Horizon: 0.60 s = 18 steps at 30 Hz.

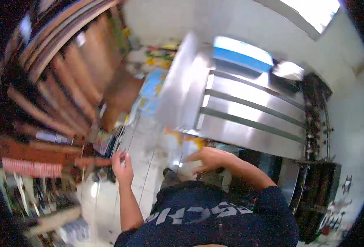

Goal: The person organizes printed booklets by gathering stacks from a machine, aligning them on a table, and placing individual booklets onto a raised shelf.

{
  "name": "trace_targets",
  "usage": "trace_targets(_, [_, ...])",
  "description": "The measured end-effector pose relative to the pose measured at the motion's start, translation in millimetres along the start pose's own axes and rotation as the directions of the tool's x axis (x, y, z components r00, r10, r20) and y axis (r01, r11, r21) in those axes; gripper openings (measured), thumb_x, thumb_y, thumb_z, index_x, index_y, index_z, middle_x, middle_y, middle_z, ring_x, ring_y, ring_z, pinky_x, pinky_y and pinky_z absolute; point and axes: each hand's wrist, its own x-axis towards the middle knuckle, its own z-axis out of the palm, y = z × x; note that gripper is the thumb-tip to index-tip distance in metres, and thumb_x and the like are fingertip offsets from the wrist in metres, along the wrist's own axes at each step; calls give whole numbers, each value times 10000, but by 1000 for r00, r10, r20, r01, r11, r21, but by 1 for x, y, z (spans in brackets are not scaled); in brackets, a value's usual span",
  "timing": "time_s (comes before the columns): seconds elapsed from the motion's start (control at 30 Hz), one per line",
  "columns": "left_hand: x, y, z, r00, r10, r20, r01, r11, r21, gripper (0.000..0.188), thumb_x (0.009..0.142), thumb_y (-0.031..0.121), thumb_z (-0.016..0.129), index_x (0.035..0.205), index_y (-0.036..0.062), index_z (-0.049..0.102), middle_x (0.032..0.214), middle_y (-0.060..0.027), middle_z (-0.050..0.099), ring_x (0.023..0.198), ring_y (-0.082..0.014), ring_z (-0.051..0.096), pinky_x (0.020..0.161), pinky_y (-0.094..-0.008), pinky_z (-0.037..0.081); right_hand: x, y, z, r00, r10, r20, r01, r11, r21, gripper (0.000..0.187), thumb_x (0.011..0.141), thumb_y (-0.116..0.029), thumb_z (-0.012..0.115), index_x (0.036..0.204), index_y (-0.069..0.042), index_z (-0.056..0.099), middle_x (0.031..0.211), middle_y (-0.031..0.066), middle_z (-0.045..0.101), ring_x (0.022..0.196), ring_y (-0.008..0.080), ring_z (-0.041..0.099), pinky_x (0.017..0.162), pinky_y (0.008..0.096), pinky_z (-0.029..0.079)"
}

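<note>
My left hand (123, 168) is held up over the tiled floor, with thumb and fingers a little apart and nothing visible in them. It is nearest to the wooden shelving on the left. In front of my body is my right hand (210, 158), its fingers stretched toward the left and spread, with no object showing in it. Just beyond the right hand stands a stainless steel unit (248, 107) with dark grooves across its top and a raised metal panel (182, 82) on its left side. Motion blur softens both hands.
A blue and white box (243, 55) and a white bag (290, 70) rest at the steel unit's far end. Wooden boards (62, 78) line the left. Colourful packs (153, 90) lie on the pale tiled floor (138, 140). A dark rack (320, 185) stands at right.
</note>
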Motion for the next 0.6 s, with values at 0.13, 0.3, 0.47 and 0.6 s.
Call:
trace_targets(0.13, [-3, -52, -60, 974, -205, -99, 190, 971, -142, 217, 900, 83, 598, 1095, -12, 591, 1011, -92, 603, 892, -158, 584, 789, -279, 481, -6, 43, -23, 756, 487, -437, -339, 863, 374, 586, 844, -369, 657, 1325, -76, 495, 1268, 178, 574, 1183, 311, 544, 1031, 376, 400])
trace_targets(0.3, [-44, -110, -129, 892, -416, -176, 358, 888, -288, 220, 924, 118, 588, 1095, -19, 576, 990, -71, 607, 873, -124, 582, 786, -255, 475, 8, 169, -35, 409, 647, -643, -845, 535, 1, 570, 965, -420, 444, 1399, -53, 398, 1460, 199, 364, 1342, 348, 371, 1053, 531, 340])
trace_targets(0.47, [-89, -138, -147, 776, -587, -232, 524, 804, -280, 259, 937, 146, 573, 1129, -28, 568, 988, -86, 623, 886, -138, 606, 785, -256, 480, 40, 97, -6, 502, 637, -585, -838, 527, -144, 658, 963, -526, 359, 1450, -84, 330, 1544, 126, 236, 1425, 316, 212, 1127, 547, 195])
trace_targets(0.6, [-98, -139, -128, 766, -622, -164, 532, 755, -383, 272, 931, 147, 580, 1141, -26, 570, 1030, -107, 621, 904, -153, 598, 802, -261, 473, 27, 96, 6, 600, 579, -552, -768, 611, -194, 645, 967, -476, 403, 1435, -37, 334, 1528, 135, 271, 1418, 313, 229, 1133, 503, 215])
